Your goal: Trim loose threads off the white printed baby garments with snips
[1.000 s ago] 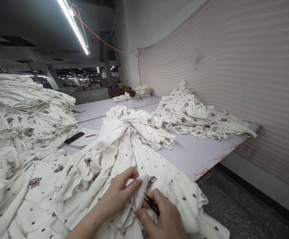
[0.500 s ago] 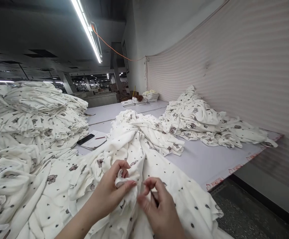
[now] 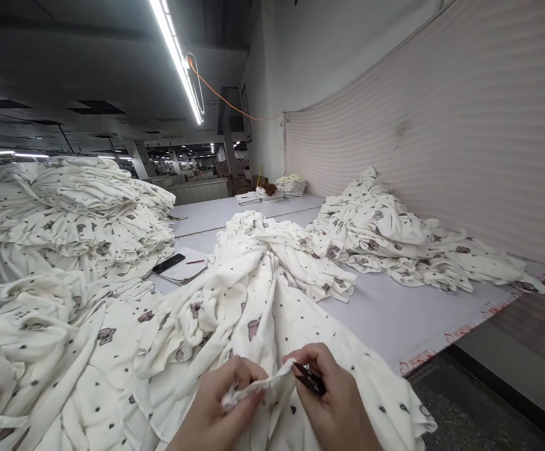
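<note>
A white garment (image 3: pixel 310 319) with dark specks and brownish animal prints spreads in front of me, its far end bunched on the table. My left hand (image 3: pixel 237 398) is closed, pinching the garment's edge between thumb and fingers. At the other end of that short raised stretch, my right hand (image 3: pixel 326 391) is closed too. Dark thread snips (image 3: pixel 311 379) sit in its palm, blades pointing up and left near the fabric edge. Its thumb and forefinger touch the edge; how firmly they grip it is partly hidden.
A tall stack of the same printed fabric (image 3: pixel 89 213) stands at left, a looser heap (image 3: pixel 380 232) at right. A phone (image 3: pixel 169 263) and notebook (image 3: pixel 188 266) with a pen lie on the pale table (image 3: pixel 380 307). A striped cloth (image 3: pixel 432 131) hangs along the right.
My right hand has come up to the fabric edge, and the snips now show clearly. My left hand has moved lower and slightly right, still pinching the edge. The view has shifted a little.
</note>
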`<state>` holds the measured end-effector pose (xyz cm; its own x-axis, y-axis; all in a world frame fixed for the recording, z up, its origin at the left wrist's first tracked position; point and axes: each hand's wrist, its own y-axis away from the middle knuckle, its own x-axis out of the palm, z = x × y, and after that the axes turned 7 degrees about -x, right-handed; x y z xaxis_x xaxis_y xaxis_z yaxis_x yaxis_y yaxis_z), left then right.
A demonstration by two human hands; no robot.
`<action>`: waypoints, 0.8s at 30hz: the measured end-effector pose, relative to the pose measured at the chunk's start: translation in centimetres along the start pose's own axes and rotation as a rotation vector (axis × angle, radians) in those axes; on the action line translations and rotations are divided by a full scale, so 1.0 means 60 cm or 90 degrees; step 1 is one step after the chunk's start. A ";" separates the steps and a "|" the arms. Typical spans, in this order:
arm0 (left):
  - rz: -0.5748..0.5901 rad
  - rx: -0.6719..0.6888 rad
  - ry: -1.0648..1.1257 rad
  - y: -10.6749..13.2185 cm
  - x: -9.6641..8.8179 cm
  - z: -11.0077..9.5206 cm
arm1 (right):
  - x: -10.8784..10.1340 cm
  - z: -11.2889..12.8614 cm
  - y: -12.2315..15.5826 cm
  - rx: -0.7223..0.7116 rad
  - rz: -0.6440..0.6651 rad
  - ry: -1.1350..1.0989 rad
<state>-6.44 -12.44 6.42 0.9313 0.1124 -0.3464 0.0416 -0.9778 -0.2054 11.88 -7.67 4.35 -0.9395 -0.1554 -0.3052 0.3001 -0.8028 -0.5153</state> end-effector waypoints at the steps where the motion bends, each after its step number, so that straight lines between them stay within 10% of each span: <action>1: 0.014 -0.084 0.071 -0.004 0.007 0.000 | 0.000 -0.001 -0.003 -0.011 0.000 0.032; 4: 0.012 -0.210 0.207 -0.015 0.022 0.001 | 0.008 -0.005 -0.003 -0.059 -0.008 0.067; 10: -0.037 -0.167 0.094 -0.011 0.036 -0.007 | 0.022 -0.017 0.013 -0.135 -0.027 0.072; 24: -0.088 -0.252 0.143 -0.013 0.047 -0.010 | -0.005 -0.011 0.014 0.052 0.011 -0.097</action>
<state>-3.61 -11.47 6.15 0.9606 0.2480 -0.1251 0.2649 -0.9535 0.1440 12.53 -7.93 3.50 -0.9501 -0.2505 -0.1857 0.3085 -0.8423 -0.4420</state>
